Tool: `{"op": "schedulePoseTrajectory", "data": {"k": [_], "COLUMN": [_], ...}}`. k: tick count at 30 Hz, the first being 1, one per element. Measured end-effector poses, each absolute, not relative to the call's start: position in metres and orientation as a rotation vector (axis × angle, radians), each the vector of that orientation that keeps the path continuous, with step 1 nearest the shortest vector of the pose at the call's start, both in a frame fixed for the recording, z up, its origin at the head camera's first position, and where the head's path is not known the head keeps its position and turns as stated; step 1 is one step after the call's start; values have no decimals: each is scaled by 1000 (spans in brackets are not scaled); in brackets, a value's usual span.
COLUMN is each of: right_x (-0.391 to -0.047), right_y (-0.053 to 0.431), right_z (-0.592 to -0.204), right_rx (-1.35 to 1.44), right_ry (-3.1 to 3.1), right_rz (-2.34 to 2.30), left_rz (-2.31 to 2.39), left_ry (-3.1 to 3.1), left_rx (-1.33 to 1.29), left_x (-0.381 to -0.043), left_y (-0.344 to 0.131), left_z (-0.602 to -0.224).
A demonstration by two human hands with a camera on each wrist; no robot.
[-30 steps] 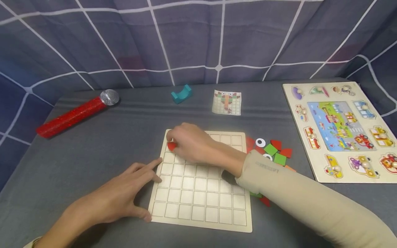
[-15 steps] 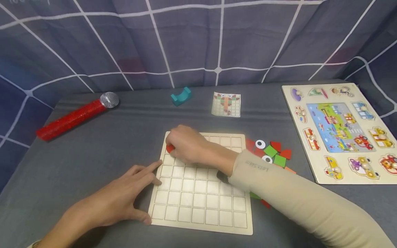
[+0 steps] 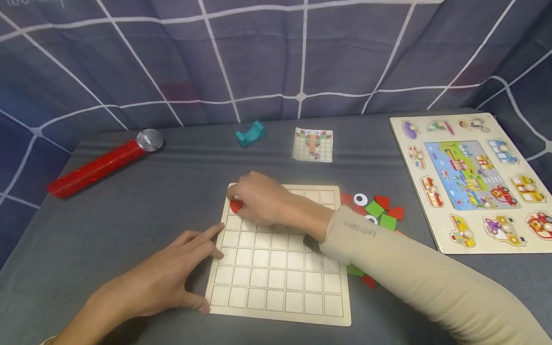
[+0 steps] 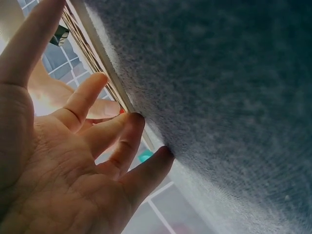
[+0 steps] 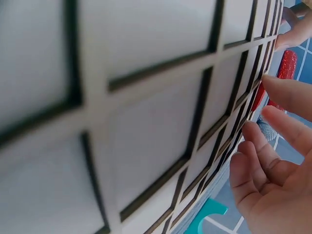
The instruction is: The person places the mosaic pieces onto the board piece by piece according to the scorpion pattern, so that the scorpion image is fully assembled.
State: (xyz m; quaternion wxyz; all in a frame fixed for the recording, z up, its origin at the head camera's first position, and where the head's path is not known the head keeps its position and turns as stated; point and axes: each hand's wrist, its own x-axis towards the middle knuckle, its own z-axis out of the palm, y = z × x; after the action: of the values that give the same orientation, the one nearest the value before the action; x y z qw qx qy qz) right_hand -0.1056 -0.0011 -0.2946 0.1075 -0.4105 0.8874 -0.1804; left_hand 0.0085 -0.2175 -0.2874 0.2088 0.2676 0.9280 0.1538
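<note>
A pale wooden grid board [image 3: 278, 280] lies flat on the grey cloth. Over its upper left corner, my right hand [image 3: 265, 199] pinches a small red piece [image 3: 235, 206] with one rounded side between thumb and index finger. The right wrist view has the red piece [image 5: 259, 95] low against the grid, right at the thumb and fingertips. My left hand [image 3: 168, 270] is spread along the board's left edge, fingertips and thumb touching it. In the left wrist view, the fingers of my left hand [image 4: 73, 151] reach to the board's side.
Right of the board lie loose red and green pieces [image 3: 388, 222] and white eye discs [image 3: 360, 200], partly behind the right sleeve. Beyond the board are a pattern card [image 3: 313, 144] and a teal stand [image 3: 250, 134]. A red microphone [image 3: 105, 163] is left, a knob puzzle [image 3: 470, 184] right.
My right hand has shifted slightly left toward the board's upper left corner, with the red piece now in the corner area. My left hand stays at the edge.
</note>
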Motion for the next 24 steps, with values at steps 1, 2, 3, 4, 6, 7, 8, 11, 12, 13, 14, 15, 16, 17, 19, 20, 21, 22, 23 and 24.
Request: {"op": "schedulePoseTrajectory", "data": {"k": [1, 2, 3, 4, 6, 7, 8, 11, 12, 13, 14, 15, 16, 17, 19, 20, 21, 22, 23, 24], "right_x": [-105, -105, -105, -105, -105, -105, -105, -104, -104, -104, -104, -104, -104, -105, -104, -104, -104, -103, -103, -102], "right_y": [-1, -1, 0, 0, 0, 0, 0, 1, 1, 1, 1, 1, 2, 2, 3, 4, 5, 7, 9, 11], "right_z": [-295, -295, -295, -295, -295, -295, -295, -295, -295, -295, -295, -295, -295, -295, -295, -295, -295, -295, -294, -294], "right_rx": [-1212, -1216, -1219, -1220, -1221, -1223, -1223, -1222, -1220, -1220, -1220, -1221, -1229, -1236, -1237, -1233, -1229, -1223, -1213, -1202], "right_ry": [2612, 2614, 2614, 2615, 2615, 2615, 2617, 2621, 2622, 2624, 2625, 2625, 2625, 2626, 2625, 2625, 2626, 2628, 2628, 2628], "right_rz": [-524, -516, -511, -507, -508, -508, -509, -508, -508, -510, -513, -514, -517, -518, -520, -517, -513, -508, -502, -496], "left_rz": [433, 435, 435, 436, 442, 441, 435, 430, 425, 424, 426, 428, 431, 432, 438, 435, 433, 433, 432, 431], "left_ry": [2583, 2584, 2585, 2585, 2585, 2586, 2586, 2585, 2586, 2590, 2592, 2595, 2598, 2601, 2605, 2604, 2605, 2604, 2604, 2604], "left_rx": [750, 749, 749, 746, 757, 757, 752, 757, 752, 755, 763, 765, 771, 770, 779, 769, 761, 765, 765, 762], "left_x": [8, 8, 8, 8, 7, 7, 7, 7, 8, 8, 8, 8, 8, 8, 7, 7, 7, 7, 7, 7], "left_y": [-218, -218, -218, -218, -219, -219, -219, -219, -219, -219, -219, -219, -220, -220, -220, -220, -220, -220, -220, -220], "left_z": [-287, -287, -288, -288, -287, -287, -287, -287, -288, -288, -288, -288, -288, -288, -288, -288, -288, -288, -288, -288]}}
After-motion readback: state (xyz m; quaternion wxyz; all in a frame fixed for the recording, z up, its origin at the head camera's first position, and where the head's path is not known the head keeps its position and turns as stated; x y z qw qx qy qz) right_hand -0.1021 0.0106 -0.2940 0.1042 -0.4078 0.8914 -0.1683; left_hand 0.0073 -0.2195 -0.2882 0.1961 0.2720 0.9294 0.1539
